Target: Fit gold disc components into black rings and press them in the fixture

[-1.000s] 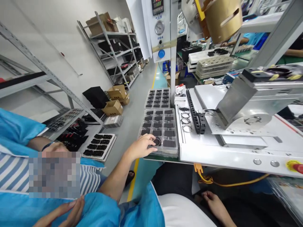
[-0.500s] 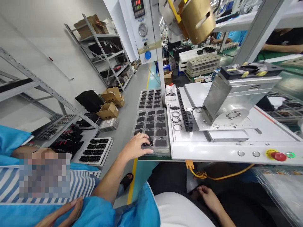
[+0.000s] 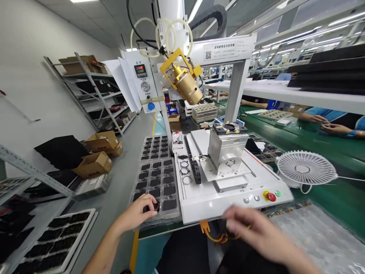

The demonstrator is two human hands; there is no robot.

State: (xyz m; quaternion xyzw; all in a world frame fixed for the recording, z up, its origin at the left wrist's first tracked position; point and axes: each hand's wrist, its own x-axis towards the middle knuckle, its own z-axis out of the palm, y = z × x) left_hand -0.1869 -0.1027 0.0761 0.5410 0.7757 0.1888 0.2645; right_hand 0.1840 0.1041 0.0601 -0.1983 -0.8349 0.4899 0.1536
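Your left hand (image 3: pixel 138 210) rests on the parts tray (image 3: pixel 155 182) at the worktop's near-left edge — fingers pinching a round black part (image 3: pixel 155 206); your right hand (image 3: pixel 256 232) hovers blurred, fingers loosely released.

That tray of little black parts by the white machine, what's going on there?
A person seated at a workbench has the left hand on the near corner of the tray, fingertips on a small round black part in one of its pockets. The right hand is blurred, raised in front of the white machine, holding nothing that can be made out. A few metal rings lie on the machine's deck, and a small white fan stands to the right.
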